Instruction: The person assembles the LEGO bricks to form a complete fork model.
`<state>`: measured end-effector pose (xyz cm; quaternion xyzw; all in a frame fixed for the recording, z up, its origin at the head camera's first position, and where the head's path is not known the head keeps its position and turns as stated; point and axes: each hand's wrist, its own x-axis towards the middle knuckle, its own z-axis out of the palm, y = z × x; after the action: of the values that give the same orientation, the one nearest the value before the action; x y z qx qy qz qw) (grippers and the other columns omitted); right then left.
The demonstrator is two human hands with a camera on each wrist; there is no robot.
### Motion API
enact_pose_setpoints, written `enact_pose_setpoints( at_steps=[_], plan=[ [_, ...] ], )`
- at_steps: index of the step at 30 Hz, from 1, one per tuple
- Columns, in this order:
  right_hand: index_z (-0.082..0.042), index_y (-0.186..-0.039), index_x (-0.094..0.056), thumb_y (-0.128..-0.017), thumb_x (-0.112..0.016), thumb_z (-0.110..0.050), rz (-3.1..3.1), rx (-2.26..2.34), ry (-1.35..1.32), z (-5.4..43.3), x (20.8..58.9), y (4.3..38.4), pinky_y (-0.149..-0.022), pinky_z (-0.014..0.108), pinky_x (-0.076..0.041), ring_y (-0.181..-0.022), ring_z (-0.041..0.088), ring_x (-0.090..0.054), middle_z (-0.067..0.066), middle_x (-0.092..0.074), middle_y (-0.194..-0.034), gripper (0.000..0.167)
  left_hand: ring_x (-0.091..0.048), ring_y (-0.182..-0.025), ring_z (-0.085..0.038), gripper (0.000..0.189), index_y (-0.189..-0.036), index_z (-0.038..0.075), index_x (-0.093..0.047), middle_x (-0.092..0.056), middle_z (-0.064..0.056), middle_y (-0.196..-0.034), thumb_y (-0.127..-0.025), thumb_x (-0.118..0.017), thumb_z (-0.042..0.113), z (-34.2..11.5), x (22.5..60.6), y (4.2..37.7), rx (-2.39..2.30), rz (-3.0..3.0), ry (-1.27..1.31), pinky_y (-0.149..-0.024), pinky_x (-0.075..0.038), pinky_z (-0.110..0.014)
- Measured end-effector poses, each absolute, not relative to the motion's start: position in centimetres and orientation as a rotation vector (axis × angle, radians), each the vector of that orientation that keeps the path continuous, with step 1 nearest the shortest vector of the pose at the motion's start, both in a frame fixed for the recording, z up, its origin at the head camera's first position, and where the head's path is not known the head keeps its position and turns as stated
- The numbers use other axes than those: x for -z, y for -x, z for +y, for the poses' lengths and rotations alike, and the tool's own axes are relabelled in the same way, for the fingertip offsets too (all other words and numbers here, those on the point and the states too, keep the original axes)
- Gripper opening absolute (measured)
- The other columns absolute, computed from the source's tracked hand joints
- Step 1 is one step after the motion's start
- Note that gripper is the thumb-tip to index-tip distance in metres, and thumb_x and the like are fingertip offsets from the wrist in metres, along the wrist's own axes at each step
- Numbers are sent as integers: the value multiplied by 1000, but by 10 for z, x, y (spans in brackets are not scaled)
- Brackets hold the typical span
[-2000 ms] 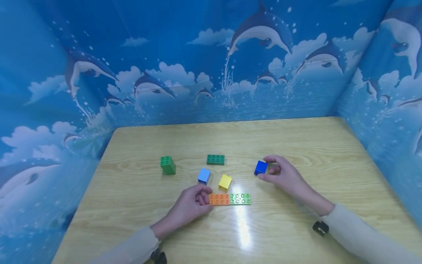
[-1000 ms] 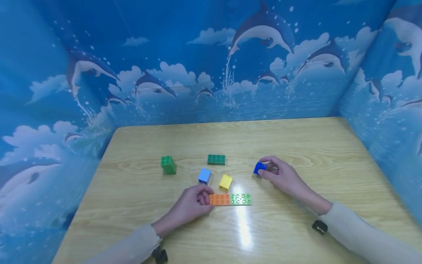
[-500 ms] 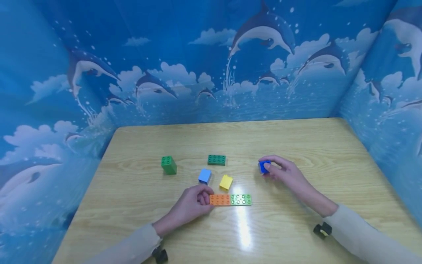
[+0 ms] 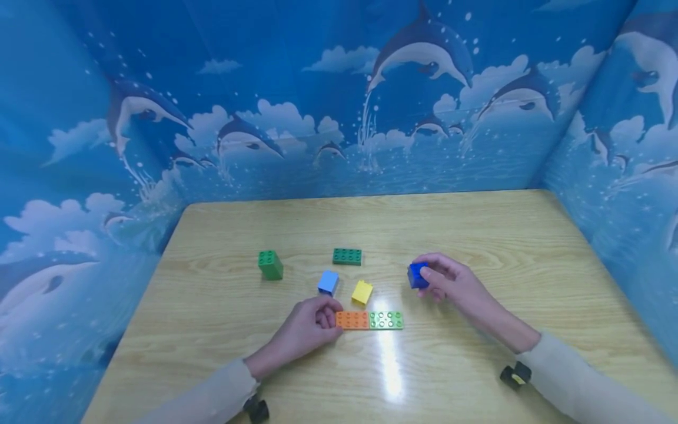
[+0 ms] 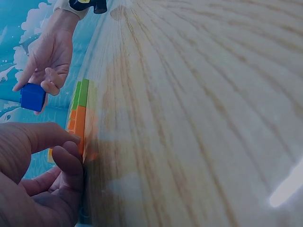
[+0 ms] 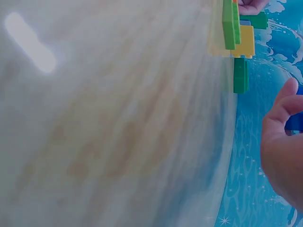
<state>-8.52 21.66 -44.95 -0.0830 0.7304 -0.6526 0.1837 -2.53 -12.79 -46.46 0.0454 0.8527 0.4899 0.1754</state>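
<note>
In the head view my right hand pinches a dark blue toy building brick between thumb and fingers. The left wrist view shows this blue brick held up off the table. My left hand holds the left end of a flat orange brick, its fingers curled at that end. A light green brick lies end to end with the orange one, studs up. At the right edge of the right wrist view, my right hand hides most of the blue brick.
Behind the orange brick lie a yellow brick and a light blue brick. A dark green brick is farther back, and a tall green block stands to the left. A dolphin-print curtain surrounds the wooden table.
My right hand has turned the blue brick in its fingers and raised it; since half a second ago it has shifted slightly left and nearer. My left hand stays on the orange brick.
</note>
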Motion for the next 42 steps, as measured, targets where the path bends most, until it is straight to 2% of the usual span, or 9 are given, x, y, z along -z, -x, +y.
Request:
enact_pose_setpoints(
  at_steps=[5,10,14,17,21,30,42],
  plan=[
    [-5,-142,-61,-108,-72,-23,2085,1815,222,213,454,82,-68,30,-57,-91,28,-75,18,-69,-119,40,-66,-80,-19,41,-118,5,-72,-67,-2,-91,-82,-90,-1,-128,465,25,-1393,2409,-138,-69,-59,-28],
    [-9,-143,-62,-103,-79,-22,2128,1750,277,208,453,77,-70,35,-61,-95,33,-75,18,-67,-127,46,-66,-79,-18,40,-119,5,-72,-67,-1,-90,-82,-89,-1,-129,467,25,-1399,2404,-158,-68,-58,-26],
    [-13,-139,-68,-101,-82,-23,2242,1687,354,206,452,72,-66,29,-55,-82,26,-67,17,-68,-108,41,-66,-79,-19,44,-123,2,-71,-68,-2,-91,-83,-89,-1,-130,467,25,-1420,2397,-170,-68,-59,-27],
    [-15,-135,-71,-99,-84,-23,2304,1647,386,204,452,68,-66,27,-52,-81,24,-61,15,-66,-102,39,-66,-81,-19,48,-126,2,-69,-67,-2,-92,-82,-89,-1,-130,467,24,-1433,2387,-149,-69,-59,-27],
    [-13,-133,-70,-97,-85,-22,2316,1608,470,202,451,61,-74,30,-60,-93,28,-67,11,-68,-111,39,-66,-81,-19,47,-125,3,-70,-67,-2,-93,-82,-89,0,-129,466,24,-1424,2393,-144,-70,-59,-27],
    [-16,-127,-72,-91,-90,-14,2484,1439,736,197,451,50,-77,32,-63,-93,15,-69,-4,-71,-110,40,-66,-80,-17,40,-120,4,-73,-67,1,-91,-83,-88,-3,-128,468,26,-1378,2439,-190,-69,-60,-27],
    [-12,-125,-73,-90,-90,-7,2527,1393,814,191,452,42,-78,30,-62,-91,11,-68,-3,-72,-109,40,-66,-79,-18,39,-119,5,-73,-68,0,-91,-83,-88,-4,-130,467,26,-1382,2420,-174,-67,-58,-27]
  ],
)
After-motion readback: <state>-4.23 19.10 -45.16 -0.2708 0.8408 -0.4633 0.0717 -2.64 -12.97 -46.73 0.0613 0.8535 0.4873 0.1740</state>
